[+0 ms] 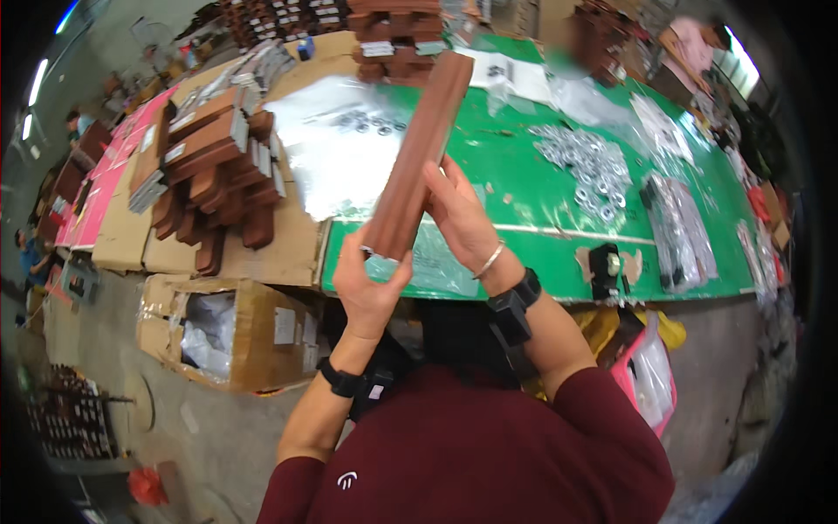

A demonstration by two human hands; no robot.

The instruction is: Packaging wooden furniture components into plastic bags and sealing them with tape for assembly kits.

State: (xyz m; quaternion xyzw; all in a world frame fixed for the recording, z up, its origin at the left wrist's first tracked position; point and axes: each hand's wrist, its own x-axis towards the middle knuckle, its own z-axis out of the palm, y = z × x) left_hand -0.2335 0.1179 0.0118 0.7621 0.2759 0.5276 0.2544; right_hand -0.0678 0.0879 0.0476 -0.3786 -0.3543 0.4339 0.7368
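Note:
Both hands hold a long reddish-brown ridged board (422, 148), tilted with its far end up and to the right. My left hand (370, 284) is closed around the near end, where a thin pale edge shows. My right hand (463, 214) grips the board's right side further up, thumb along its face; some of its fingers are hidden behind the board. Beyond the board, a clear plastic sheet (327, 166) lies on the table with several metal rings (375, 124) on it. On the right, a heap of metal rings (587, 170) spreads over the green tabletop (515, 205).
Stacked brown boards (218, 166) rise on cardboard at the left, with another stack (397, 35) at the back. Plastic-wrapped parts (676, 231) lie at the right. An open carton (253, 336) stands below the table's left edge. Another person (690, 57) is at the far right.

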